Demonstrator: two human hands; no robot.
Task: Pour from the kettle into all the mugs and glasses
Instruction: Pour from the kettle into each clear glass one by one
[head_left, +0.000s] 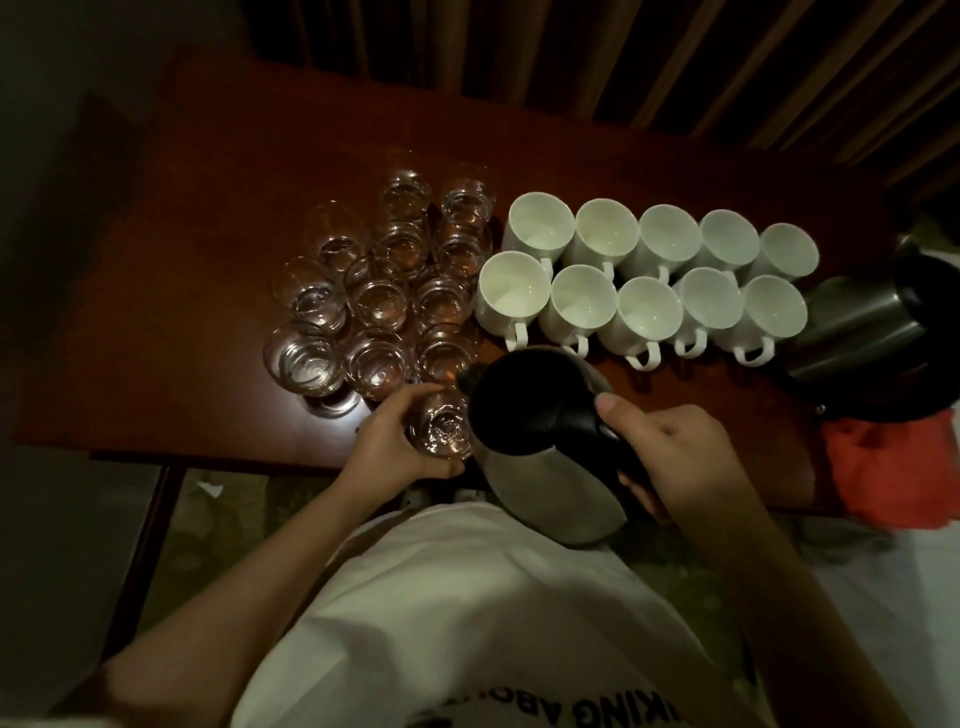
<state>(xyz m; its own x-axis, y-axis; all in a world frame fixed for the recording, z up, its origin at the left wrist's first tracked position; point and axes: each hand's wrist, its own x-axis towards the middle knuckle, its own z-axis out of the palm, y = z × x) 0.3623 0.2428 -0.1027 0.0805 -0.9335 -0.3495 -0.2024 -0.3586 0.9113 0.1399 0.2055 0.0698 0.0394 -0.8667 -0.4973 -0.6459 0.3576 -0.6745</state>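
1. the right hand (675, 457) is wrapped tight round the black handle of the stainless steel kettle with the black lid (545, 441), thumb laid along the top of the handle; the left hand (395, 441) curls round a small clear drinking glass (441, 426) held at the near table edge, fingers on its far side and thumb near.
2. the kettle sits tipped, its spout at about ten o'clock, right over the held glass's rim. keep the spout just beside or over the rim so nothing runs onto the dark red-brown wooden table (208, 260).
3. tilt slowly from the wrist; a full kettle probably surges. whether a stream is running now cannot be told in this dim light.
4. hold the glass upright and low, and keep fingers off the rim if the water is hot.
5. the cluster of other clear glasses (384, 296) stands at eleven o'clock of the kettle, some seemingly holding water; set this one back there when filled.
6. the two rows of white ceramic mugs (644, 275) at one o'clock look dry, so they likely come after.
7. a second steel kettle (857, 327) stands at two o'clock, beside a red cloth (893, 467); keep the elbow away from both.
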